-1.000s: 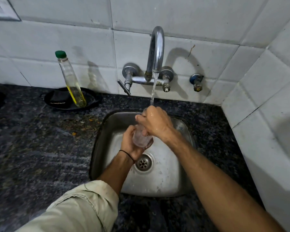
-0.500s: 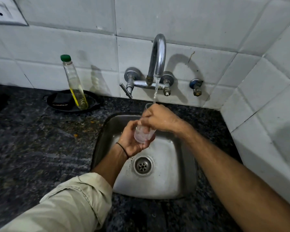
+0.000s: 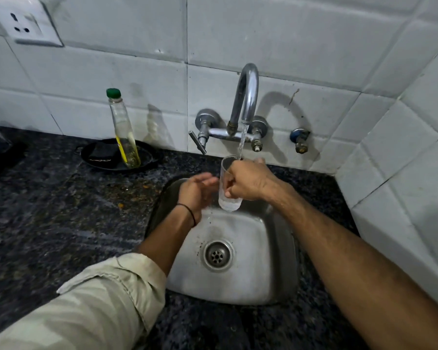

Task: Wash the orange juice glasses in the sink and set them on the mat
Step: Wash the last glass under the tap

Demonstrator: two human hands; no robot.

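Observation:
A clear drinking glass [image 3: 228, 202] is held upright over the steel sink [image 3: 276, 261], its mouth under the running stream from the chrome tap [image 3: 247, 97]. My right hand [image 3: 248, 181] grips the glass around its middle, fingers curled round it. Just left of the glass, my left hand [image 3: 196, 192] hangs apart from it with fingers loosely spread and holds nothing. Water fills the glass's lower part. No mat is in view.
A bottle with a green cap and yellow liquid [image 3: 124, 130] stands on a black dish [image 3: 111, 155] at the back left of the dark granite counter [image 3: 61, 223]. White tiled walls close the back and right. A wall socket [image 3: 27, 22] sits at upper left.
My left hand has let go of the glass and drawn away to the left. My right hand has shifted from the rim to grip the glass's side, raising it toward the spout.

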